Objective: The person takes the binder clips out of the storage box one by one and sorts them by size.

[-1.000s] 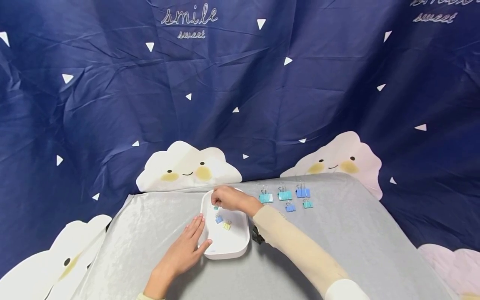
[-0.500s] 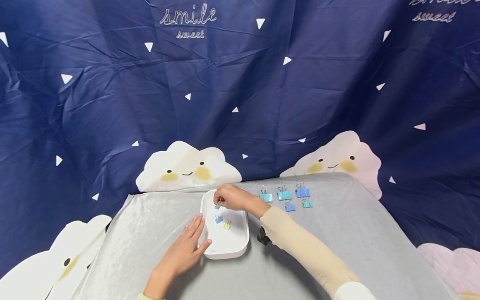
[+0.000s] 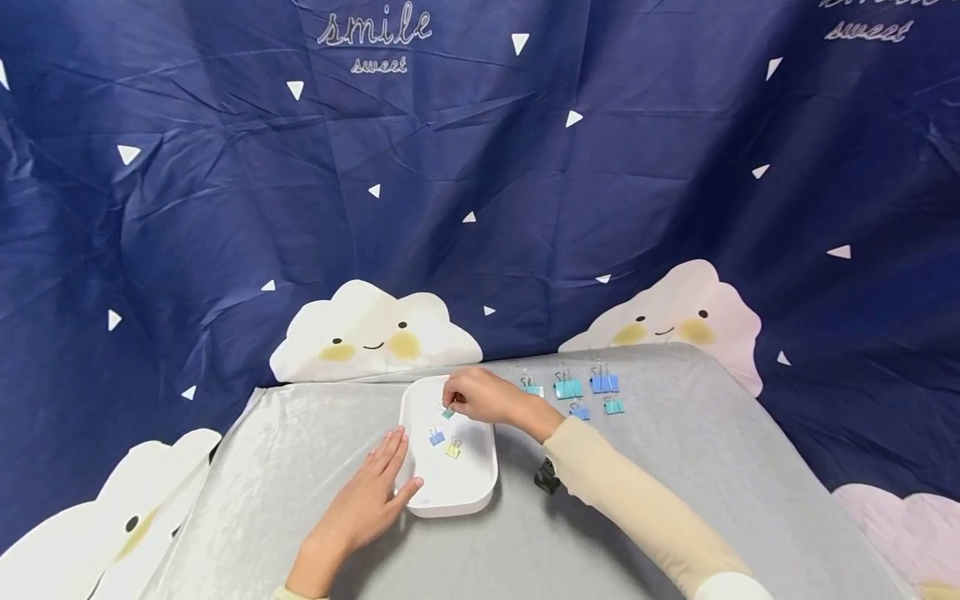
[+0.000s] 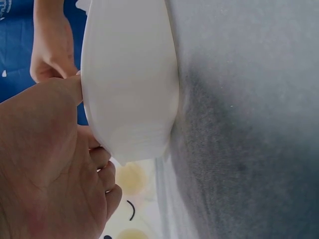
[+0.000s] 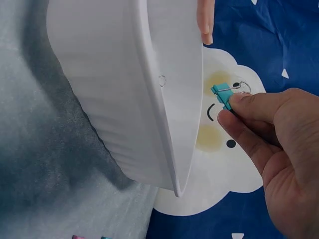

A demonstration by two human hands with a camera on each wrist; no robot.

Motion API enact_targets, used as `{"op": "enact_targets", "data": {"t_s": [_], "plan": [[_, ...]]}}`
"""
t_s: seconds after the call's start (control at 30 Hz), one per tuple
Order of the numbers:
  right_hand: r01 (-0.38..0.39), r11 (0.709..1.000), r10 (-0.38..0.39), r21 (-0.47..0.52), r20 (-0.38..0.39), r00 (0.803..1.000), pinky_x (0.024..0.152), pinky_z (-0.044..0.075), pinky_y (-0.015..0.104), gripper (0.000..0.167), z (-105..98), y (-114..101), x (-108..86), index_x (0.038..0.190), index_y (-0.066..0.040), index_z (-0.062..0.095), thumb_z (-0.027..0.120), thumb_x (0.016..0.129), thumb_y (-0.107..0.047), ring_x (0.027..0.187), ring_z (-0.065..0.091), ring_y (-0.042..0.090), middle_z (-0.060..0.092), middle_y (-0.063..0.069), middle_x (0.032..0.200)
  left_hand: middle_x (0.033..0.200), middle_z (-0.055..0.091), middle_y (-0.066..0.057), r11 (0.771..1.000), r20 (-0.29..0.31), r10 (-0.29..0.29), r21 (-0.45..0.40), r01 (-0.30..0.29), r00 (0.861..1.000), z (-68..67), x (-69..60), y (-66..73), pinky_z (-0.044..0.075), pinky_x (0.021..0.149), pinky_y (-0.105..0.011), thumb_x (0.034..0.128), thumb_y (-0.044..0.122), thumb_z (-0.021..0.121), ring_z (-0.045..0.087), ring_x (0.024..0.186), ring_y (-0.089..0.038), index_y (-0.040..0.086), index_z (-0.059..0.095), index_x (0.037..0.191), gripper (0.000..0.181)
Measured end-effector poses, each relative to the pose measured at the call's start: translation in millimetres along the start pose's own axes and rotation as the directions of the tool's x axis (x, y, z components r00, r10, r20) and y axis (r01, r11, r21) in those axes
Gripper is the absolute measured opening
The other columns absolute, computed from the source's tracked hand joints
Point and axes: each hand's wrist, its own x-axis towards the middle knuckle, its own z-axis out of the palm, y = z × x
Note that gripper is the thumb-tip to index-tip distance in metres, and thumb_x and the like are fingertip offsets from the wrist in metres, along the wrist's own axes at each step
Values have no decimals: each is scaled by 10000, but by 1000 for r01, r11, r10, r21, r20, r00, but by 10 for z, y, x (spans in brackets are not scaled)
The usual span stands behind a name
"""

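Observation:
A small teal binder clip (image 5: 223, 94) is pinched between the thumb and index finger of my right hand (image 3: 483, 396), above the far part of a white plastic tray (image 3: 453, 507). Inside that tray, as the head view shows, lie a small blue binder clip (image 3: 437, 437) and a small yellow binder clip (image 3: 453, 450). My left hand (image 3: 367, 496) rests on the tray's left rim, fingers extended and thumb toward the near edge. From the left wrist, the tray's outer wall hides what is inside.
Right of the tray, several teal and blue binder clips stand on the grey cloth, among them a larger blue one (image 3: 604, 384) and a larger teal one (image 3: 568, 389). A dark blue curtain (image 3: 480, 167) hangs behind. A black device (image 3: 547, 477) shows beside the right sleeve.
My right hand has shifted to the right over the tray, carrying the small teal binder clip. My left hand stays on the rim.

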Motion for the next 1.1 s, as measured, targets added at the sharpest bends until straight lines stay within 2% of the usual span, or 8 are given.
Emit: {"op": "enact_targets", "data": {"t_s": [0.23,0.4,0.8,1.1], "plan": [[-56,998,57,42,-26,998,733,543,206,86,-61,16,-155,930,-139,798,757,976,-78,782,605,45,746,-39,902,1768,260,-134,1000,1,-11,-15,11,1000,5,-13,0,250,1336,-556,1098,484,537,244,1644,-346,-15,344,1646,766],[-96,993,97,65,-26,995,775,575,247,76,-123,28,-291,958,-149,800,753,987,-97,841,653,67,758,-44,955,1769,257,-130,1000,-7,-9,-14,9,1000,6,-18,2,253,1334,-555,1100,503,522,244,1643,-348,-13,343,1647,773],[-131,986,139,99,-78,987,787,596,251,69,-258,81,-616,967,-136,794,750,978,-84,857,674,75,758,-35,957,1761,283,-139,1000,-32,12,-27,-13,999,10,-16,-2,270,1328,-570,1097,495,537,249,1640,-348,-19,362,1638,766],[-134,985,147,108,-126,981,794,606,275,91,-360,158,-843,958,-115,785,755,959,-30,847,671,65,740,-56,920,1765,274,-127,1000,-29,5,-24,-6,1000,12,-21,-1,268,1327,-566,1101,507,521,270,1634,-357,-7,350,1646,769]]}}
